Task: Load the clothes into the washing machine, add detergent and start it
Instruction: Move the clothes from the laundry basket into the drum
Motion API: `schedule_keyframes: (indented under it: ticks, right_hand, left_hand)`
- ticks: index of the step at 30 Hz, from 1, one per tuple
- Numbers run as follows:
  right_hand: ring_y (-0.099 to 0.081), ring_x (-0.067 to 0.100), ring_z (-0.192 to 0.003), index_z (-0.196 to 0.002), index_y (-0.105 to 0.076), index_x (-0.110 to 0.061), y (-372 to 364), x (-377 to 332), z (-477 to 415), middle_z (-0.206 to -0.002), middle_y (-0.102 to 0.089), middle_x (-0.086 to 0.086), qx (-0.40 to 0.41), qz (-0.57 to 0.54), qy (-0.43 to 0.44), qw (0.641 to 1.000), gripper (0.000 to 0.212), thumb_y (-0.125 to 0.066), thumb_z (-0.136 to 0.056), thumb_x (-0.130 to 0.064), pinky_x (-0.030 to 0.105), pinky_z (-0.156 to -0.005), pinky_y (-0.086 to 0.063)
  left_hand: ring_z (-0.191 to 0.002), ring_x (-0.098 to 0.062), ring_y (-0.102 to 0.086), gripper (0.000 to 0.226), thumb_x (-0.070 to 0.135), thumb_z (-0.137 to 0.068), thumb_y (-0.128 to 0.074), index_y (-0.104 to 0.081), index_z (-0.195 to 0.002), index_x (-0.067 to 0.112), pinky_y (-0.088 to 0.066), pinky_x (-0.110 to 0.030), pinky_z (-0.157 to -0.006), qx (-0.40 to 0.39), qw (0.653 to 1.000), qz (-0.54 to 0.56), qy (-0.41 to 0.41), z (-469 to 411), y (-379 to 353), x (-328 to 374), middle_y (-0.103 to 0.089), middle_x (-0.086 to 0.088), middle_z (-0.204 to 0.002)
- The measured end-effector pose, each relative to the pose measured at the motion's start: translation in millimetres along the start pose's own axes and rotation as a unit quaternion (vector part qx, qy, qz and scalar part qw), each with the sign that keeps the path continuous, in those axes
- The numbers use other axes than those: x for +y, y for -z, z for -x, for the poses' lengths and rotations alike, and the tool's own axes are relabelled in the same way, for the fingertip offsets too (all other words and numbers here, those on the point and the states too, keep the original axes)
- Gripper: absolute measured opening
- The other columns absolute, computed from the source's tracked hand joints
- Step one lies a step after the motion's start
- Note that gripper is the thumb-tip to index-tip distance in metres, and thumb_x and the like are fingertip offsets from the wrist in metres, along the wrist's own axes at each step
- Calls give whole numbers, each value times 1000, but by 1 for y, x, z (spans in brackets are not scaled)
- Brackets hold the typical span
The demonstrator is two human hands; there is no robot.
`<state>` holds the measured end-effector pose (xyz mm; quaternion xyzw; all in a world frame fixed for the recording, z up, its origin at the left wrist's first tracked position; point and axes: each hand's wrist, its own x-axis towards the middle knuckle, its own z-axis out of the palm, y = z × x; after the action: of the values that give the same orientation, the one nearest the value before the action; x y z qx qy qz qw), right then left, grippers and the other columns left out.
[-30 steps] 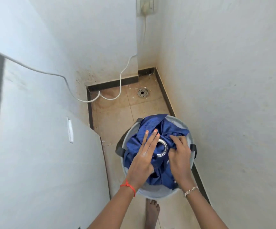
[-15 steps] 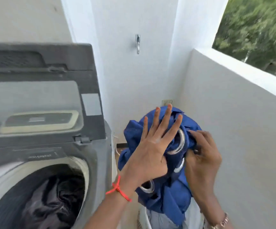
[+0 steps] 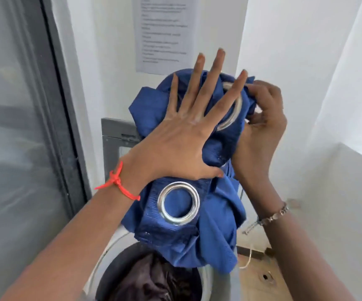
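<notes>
A bundled blue curtain (image 3: 210, 233) with metal eyelet rings hangs in the air above the washing machine's drum opening (image 3: 119, 268). My left hand (image 3: 184, 131) presses flat against the bundle's near side, fingers straight and spread. My right hand (image 3: 260, 135) grips the bundle's right side, fingers curled into the fabric near one ring. Dark clothes (image 3: 154, 281) lie inside the drum. The machine's raised grey lid (image 3: 117, 140) shows behind the bundle, mostly hidden by it.
A dark-framed glass door (image 3: 30, 127) stands at the left. A printed paper sheet (image 3: 164, 29) is stuck on the white wall ahead. A low white parapet wall (image 3: 338, 192) runs at the right. Tiled floor with a drain (image 3: 266, 276) and a white cord lies at lower right.
Both hands lifted the blue curtain out of the grey basket on the floor and carried it left and up over the washing machine's open drum.
</notes>
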<state>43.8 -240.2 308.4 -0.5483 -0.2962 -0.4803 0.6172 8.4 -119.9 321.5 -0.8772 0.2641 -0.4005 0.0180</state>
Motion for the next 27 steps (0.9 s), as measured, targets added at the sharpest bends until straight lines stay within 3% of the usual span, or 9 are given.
schedule_keyframes:
  ticks: [2,7,12,14,17,21,23,25,27]
  right_hand:
    - [-54,5,-94,-98,-62,-14,-17,11,19,-106,-54,10,-39,14,-32,999,32,-59,-78,12,17,-67,-46]
    - [-50,-17,-96,-97,-65,-2,-28,55,112,-111,-55,8,-145,50,-119,981,38,-52,-74,25,4,-63,-43]
    - [-49,-2,-96,-93,-66,0,-25,114,224,-110,-58,13,-251,149,-221,930,47,-46,-61,27,-1,-81,-35]
    - [-53,15,-101,-100,-65,0,-21,133,260,-116,-56,17,-323,182,-258,892,48,-45,-63,24,4,-82,-37]
    - [-58,34,-103,-117,-59,-5,-15,151,294,-140,-41,14,-444,260,-295,806,46,-46,-76,13,33,-82,-47]
    - [-69,29,-86,-110,-61,-17,-11,173,322,-123,-62,14,-562,398,-178,703,62,-83,-53,-8,37,-66,-57]
    - [-63,32,-107,-124,-55,-13,-11,182,337,-131,-56,18,-600,420,-170,659,71,-84,-60,-21,44,-86,-53]
    - [-36,33,-135,-144,-28,-8,-11,188,348,-152,-26,18,-643,414,-197,613,72,-64,-85,-27,48,-110,-31]
    - [-17,29,-143,-148,-11,-11,-11,194,360,-157,-7,13,-698,399,-221,552,70,-51,-93,-27,48,-115,-17]
  left_hand:
    - [-141,-33,21,125,60,-61,-68,16,-146,25,0,-60,-113,-18,1000,-11,4,20,-8,-20,19,-15,-154]
    - [-140,-31,28,122,38,-70,-68,30,-142,28,6,-50,-114,-129,991,35,30,106,-75,-41,32,-5,-152]
    - [-138,-29,31,119,11,-72,-62,34,-139,31,1,-50,-117,-266,951,116,104,205,-158,-33,37,-2,-149]
    - [-138,-26,33,117,2,-74,-57,38,-136,33,0,-48,-118,-312,931,144,124,238,-184,-31,40,1,-148]
    - [-137,-24,35,115,4,-76,-54,41,-135,30,-1,-50,-118,-390,902,136,129,272,-218,-35,43,0,-146]
    - [-135,-25,35,130,47,-71,-71,42,-131,27,16,-48,-110,-486,857,113,131,286,-248,-42,46,-4,-142]
    - [-132,-21,37,134,56,-64,-73,39,-132,25,17,-47,-110,-509,840,125,136,283,-259,-41,45,-3,-140]
    - [-130,-18,38,135,59,-63,-73,34,-136,20,14,-51,-112,-535,826,127,127,282,-270,-38,44,-2,-139]
    - [-131,-17,37,135,60,-64,-72,29,-141,16,12,-53,-113,-561,808,131,124,284,-279,-36,41,-4,-143]
